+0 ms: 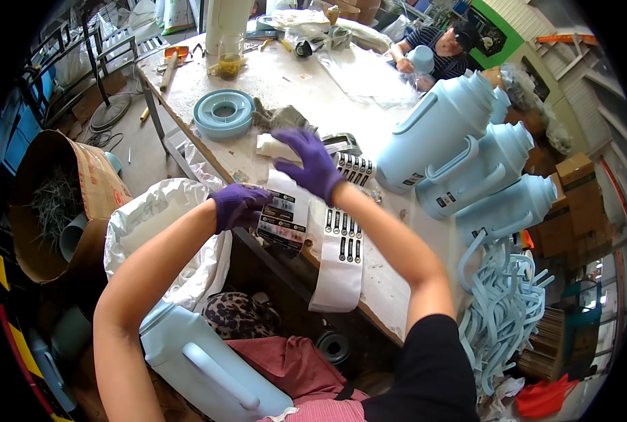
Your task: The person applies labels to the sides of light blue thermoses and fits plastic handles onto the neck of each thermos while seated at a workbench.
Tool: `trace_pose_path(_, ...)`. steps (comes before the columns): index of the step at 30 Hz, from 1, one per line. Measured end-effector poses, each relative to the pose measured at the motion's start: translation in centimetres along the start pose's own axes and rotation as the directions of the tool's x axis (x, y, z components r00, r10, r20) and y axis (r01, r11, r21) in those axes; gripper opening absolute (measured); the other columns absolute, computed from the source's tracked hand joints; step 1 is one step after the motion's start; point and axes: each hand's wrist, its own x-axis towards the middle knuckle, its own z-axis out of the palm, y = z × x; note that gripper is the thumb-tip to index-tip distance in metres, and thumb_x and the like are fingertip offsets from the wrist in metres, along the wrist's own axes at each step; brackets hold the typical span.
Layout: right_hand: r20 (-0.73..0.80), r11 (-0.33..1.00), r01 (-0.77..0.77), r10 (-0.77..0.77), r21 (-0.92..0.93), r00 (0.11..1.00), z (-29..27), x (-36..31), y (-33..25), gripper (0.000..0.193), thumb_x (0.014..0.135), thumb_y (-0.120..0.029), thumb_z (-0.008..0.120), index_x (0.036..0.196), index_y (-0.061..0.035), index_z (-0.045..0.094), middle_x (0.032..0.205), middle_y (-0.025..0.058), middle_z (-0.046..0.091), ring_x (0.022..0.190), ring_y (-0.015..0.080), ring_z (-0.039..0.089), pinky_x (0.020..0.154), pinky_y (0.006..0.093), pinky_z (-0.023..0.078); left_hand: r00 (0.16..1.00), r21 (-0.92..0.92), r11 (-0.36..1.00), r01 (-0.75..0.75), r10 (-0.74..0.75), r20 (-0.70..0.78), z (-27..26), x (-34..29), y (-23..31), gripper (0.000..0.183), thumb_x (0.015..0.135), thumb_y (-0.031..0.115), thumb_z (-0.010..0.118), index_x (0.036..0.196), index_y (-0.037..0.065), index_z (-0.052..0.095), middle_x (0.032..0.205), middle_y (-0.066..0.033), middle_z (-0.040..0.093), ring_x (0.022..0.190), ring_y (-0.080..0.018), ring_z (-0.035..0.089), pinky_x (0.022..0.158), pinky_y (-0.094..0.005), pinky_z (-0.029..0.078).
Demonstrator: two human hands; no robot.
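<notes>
My left hand (242, 205), in a purple glove, is closed on the edge of a sheet of printed labels (282, 214) at the table's front edge. Just above that sheet is my right hand (308, 165), gloved the same way, with fingers and thumb apart and nothing visible in them. A strip of small black-and-white stickers (343, 243) runs under my right forearm and hangs over the edge. Across my lap leans a light-blue thermos jug (211, 366) with a side handle. Behind my right hand lie a white roll (275, 146) and a grey cloth (285, 118).
Several light-blue thermos jugs (436, 130) stand right, beside a heap of blue plastic handles (507, 309). A blue ring-shaped part (223, 114) lies far left on the table (285, 74). A white-lined bag (134, 225) and cardboard box (99, 179) stand left. A co-worker (443, 53) sits opposite.
</notes>
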Motion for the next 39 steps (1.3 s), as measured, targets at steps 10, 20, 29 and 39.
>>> trace_pose_path(10, -0.072, 0.959, -0.269, 0.275, 0.09, 0.959, -0.9, -8.3, -5.4, 0.04, 0.091, -0.029, 0.073, 0.125, -0.007, 0.069, 0.125, 0.0138, 0.067, 0.123, 0.0341, 0.057, 0.109, 0.0438, 0.042, 0.988, 0.022, 0.999, -0.046, 0.042, 0.145, -1.1, 1.3, -0.9, 0.03, 0.103, 0.023, 0.063, 0.131, 0.01, 0.059, 0.116, -0.0032, 0.073, 0.1, -0.0171, 0.072, 0.085, -0.0339, 0.06)
trace_pose_path(20, -0.183, 0.929, -0.33, 0.358, 0.167, 0.916, -0.5, -9.2, -5.8, 0.026, 0.085, -0.022, 0.08, 0.106, -0.0077, 0.077, 0.099, 0.0086, 0.069, 0.101, 0.0274, 0.061, 0.094, 0.0407, 0.046, 0.976, 0.169, 0.964, -0.205, 0.189, 0.108, -0.4, 1.3, -1.6, 0.019, 0.092, 0.017, 0.076, 0.109, 0.011, 0.072, 0.084, 0.0007, 0.069, 0.06, -0.0098, 0.056, 0.051, -0.0257, 0.046)
trace_pose_path(29, -0.161, 0.925, -0.366, 0.348, -0.102, 0.924, 3.0, -7.1, -3.4, 0.035, 0.077, -0.034, 0.085, 0.106, -0.0157, 0.079, 0.108, 0.0094, 0.067, 0.112, 0.0326, 0.057, 0.101, 0.0451, 0.045, 0.964, 0.208, 0.944, -0.257, 0.237, 0.118, -0.2, 1.6, -2.2, 0.034, 0.094, 0.009, 0.069, 0.128, 0.011, 0.067, 0.098, -0.0025, 0.069, 0.072, -0.0115, 0.061, 0.058, -0.0266, 0.049)
trace_pose_path(39, -0.268, 0.902, -0.34, 0.27, -0.264, 0.925, 4.6, -6.1, -3.9, 0.014, 0.075, -0.026, 0.082, 0.086, -0.0165, 0.08, 0.096, 0.0051, 0.073, 0.103, 0.0297, 0.064, 0.092, 0.0422, 0.049, 0.546, 0.588, 0.153, -0.794, 0.604, 0.581, -4.7, 6.9, -4.1, 0.017, 0.08, 0.007, 0.064, 0.096, 0.003, 0.069, 0.092, -0.0113, 0.066, 0.085, -0.0204, 0.065, 0.072, -0.0315, 0.053)
